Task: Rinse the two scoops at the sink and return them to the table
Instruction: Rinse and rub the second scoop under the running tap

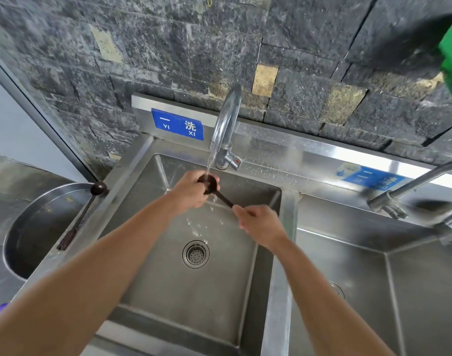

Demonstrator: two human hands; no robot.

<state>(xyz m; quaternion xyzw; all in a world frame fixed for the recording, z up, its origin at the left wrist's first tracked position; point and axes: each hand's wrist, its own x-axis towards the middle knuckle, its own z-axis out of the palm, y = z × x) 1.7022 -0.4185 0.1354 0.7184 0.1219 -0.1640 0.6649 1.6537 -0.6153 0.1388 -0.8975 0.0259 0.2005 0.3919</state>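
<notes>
Head view: in the middle of the frame the dark scoop (214, 190) is held over the left sink (148, 227), its bowl right under the stream of water (210, 158) falling from the tap (226, 124); the left hand (191, 191) has its fingers curled round the bowl, and the right hand (261, 224) pinches the far end of the thin handle; drops are falling toward the drain (195, 253) below.

At the left of the frame the second scoop (78, 217) lies along the sink's rim, its bowl toward the wall and its patterned handle end toward the bottom of the frame, beside a round metal basin (35, 214); I cannot tell how much of it rests on the rim and how much hangs over the basin. The table is not in view.

Risks, as I judge them: the scoop is wet and its handle thin, so the right hand's pinch could slip and the scoop drop into the sink; the curved bowl under the stream could throw water out onto the ledge at the back, which is already spotted with drops; the left forearm reaches in close to the second scoop, and a sideways brush could tip it into the basin or the sink; rubbing only the bowl would leave the handle unrinsed; one scoop seems not yet under water, so the task looks less than half done.
</notes>
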